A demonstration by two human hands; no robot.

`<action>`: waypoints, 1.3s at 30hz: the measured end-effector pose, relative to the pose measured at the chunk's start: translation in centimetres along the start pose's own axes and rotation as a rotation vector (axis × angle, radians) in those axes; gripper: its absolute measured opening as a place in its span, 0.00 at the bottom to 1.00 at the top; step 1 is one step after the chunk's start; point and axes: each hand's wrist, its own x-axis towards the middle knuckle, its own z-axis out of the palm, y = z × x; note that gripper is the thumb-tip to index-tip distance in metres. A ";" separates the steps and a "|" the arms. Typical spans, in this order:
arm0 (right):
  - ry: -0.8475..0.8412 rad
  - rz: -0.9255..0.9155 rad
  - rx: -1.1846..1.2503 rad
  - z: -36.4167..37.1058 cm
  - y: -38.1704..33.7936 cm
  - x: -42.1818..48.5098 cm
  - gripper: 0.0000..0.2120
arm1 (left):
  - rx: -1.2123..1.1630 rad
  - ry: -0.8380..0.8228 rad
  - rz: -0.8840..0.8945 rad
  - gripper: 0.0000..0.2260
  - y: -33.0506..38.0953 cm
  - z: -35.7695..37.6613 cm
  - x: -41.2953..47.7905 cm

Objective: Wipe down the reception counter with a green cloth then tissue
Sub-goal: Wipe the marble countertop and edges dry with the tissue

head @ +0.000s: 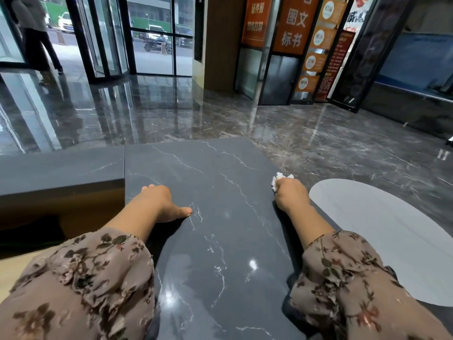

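Note:
The reception counter is a dark grey marble slab with white veins that runs away from me. My right hand rests at its right edge, closed around a crumpled white tissue that sticks out past the knuckles. My left hand lies on the counter's left part, palm down, thumb stretched toward the middle, holding nothing. No green cloth is in view. Both forearms wear brown floral sleeves.
A lower counter section adjoins on the left, with a wooden desk recess below it. A pale grey oval surface lies right of the counter. Beyond are glossy marble floor, glass doors, orange signs and a person standing at the far left.

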 end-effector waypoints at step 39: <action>0.065 -0.196 0.048 0.3 -4.6 -10.8 0.05 | -0.059 0.208 0.110 0.36 -1.1 1.4 -2.4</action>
